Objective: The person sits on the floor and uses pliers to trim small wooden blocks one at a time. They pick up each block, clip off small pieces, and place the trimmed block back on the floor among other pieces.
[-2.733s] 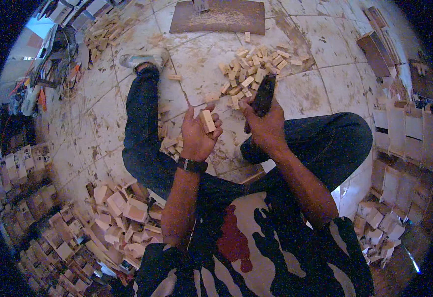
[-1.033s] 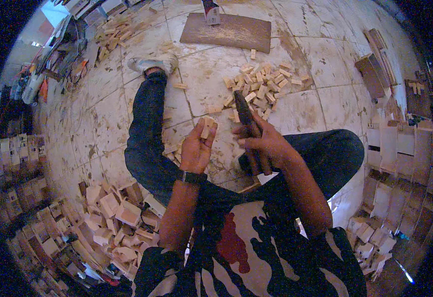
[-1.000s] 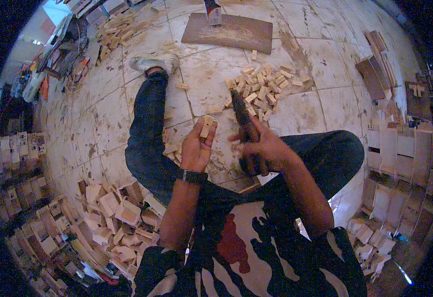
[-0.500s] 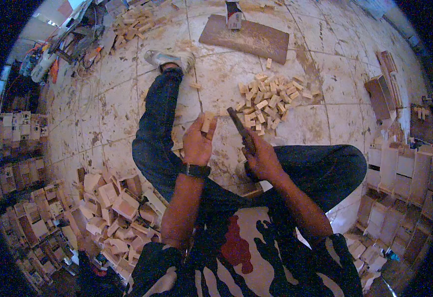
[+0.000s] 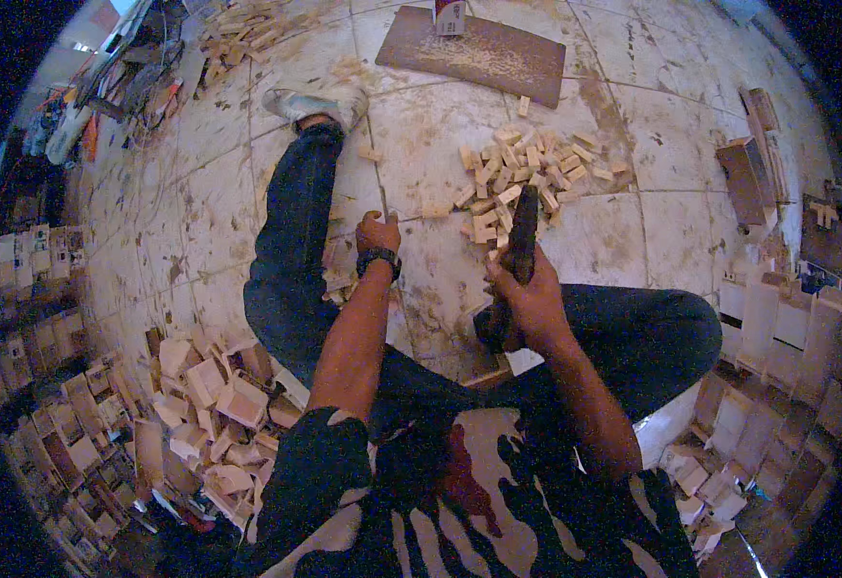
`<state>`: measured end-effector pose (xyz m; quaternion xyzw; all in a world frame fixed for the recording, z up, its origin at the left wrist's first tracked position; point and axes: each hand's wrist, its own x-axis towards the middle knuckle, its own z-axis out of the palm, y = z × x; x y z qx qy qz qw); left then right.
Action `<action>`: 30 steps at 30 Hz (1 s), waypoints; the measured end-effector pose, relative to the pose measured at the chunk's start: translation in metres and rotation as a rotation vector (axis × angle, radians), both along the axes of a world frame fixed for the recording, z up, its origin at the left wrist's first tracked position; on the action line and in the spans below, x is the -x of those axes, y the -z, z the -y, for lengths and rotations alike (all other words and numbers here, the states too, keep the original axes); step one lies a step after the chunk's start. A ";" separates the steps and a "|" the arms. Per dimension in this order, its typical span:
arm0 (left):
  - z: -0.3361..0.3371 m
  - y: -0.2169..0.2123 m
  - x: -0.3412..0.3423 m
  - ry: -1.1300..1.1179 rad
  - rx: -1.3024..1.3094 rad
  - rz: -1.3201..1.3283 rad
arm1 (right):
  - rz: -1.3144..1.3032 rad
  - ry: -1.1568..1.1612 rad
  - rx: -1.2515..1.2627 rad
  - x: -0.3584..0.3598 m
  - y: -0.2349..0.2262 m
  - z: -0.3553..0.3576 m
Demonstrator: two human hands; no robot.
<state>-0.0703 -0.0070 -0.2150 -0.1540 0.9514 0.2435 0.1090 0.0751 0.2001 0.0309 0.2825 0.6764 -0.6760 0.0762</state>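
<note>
My right hand [image 5: 534, 299] grips a long, dark bar-shaped tool [image 5: 524, 226] with its far end pointing away from me, over the near part of a pile of small wooden blocks [image 5: 512, 178]. The exact kind of tool is too blurred to tell. My left hand [image 5: 379, 233], with a dark band at the wrist, is low over the tiled floor beside my left shin. Its fingers are curled, and whatever they may hold is hidden. A pale wooden block [image 5: 436, 209] lies between that hand and the pile. Another block [image 5: 371, 154] rests near my shoe.
Beyond the pile lies a brown board [image 5: 474, 63] strewn with sawdust, a small box [image 5: 450, 17] on it. Larger wood offcuts [image 5: 223, 395] are heaped at my left. Stacked wooden pieces [image 5: 777, 328] stand at the right. Tools and cables [image 5: 89, 111] crowd the far left.
The wooden block that showed in my left hand no longer shows there; the hand has turned over and moved slightly left. My right hand has swung the tool rightward, over the pile.
</note>
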 end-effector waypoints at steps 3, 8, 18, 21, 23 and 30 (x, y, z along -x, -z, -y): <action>-0.020 -0.014 0.009 -0.107 0.007 0.041 | 0.021 -0.050 -0.084 0.000 0.006 0.000; -0.034 -0.011 0.009 -0.142 -0.044 -0.047 | 0.055 -0.058 -0.110 0.004 0.009 0.001; -0.041 -0.025 0.016 -0.065 -0.240 0.142 | 0.032 -0.087 -0.270 0.005 0.006 0.002; -0.050 -0.094 0.012 -0.036 -0.708 0.204 | 0.033 -0.036 -0.262 0.009 0.005 0.000; -0.060 -0.143 0.002 0.116 -0.800 0.282 | -0.001 0.008 -0.231 0.013 0.005 -0.003; -0.079 -0.238 -0.048 0.362 -1.029 0.376 | -0.093 0.034 -0.126 0.012 0.003 -0.009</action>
